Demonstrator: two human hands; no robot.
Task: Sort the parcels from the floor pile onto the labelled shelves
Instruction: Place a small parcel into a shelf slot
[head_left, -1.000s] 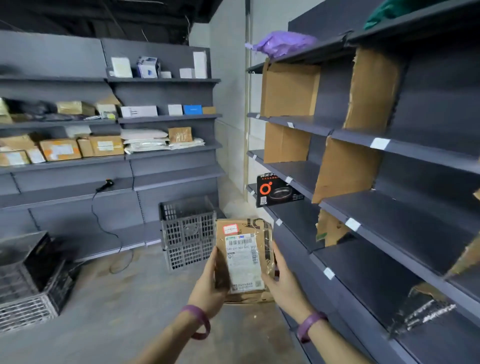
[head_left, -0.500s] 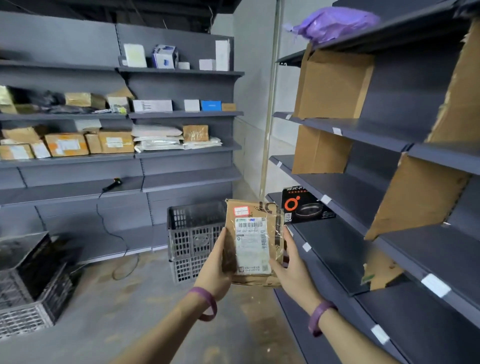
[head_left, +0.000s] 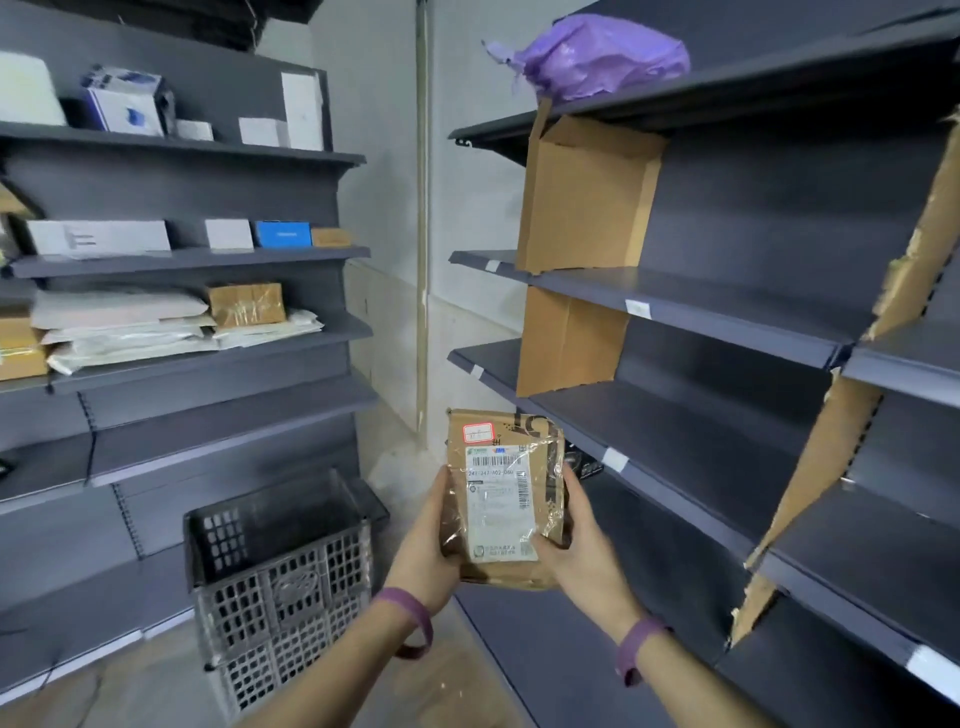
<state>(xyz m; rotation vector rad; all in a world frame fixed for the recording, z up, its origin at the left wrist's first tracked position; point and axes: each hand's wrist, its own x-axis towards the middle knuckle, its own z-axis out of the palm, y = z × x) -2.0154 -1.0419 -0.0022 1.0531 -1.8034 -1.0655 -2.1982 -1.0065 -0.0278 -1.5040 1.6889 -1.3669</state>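
As the left hand (head_left: 427, 552) and right hand (head_left: 583, 553) gripped its side edges, the brown taped parcel (head_left: 501, 493) stood upright between their curled fingers (head_left: 576, 505), beside the shelves (head_left: 685, 312), white barcode label facing out.

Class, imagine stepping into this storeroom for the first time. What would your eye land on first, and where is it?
First, the brown parcel with a white barcode label, gripped by the left hand and right hand at centre frame. Next, the crumpled purple bag on the right rack's top shelf, bright against the grey. Then the grey slatted crate on the floor, lower left.
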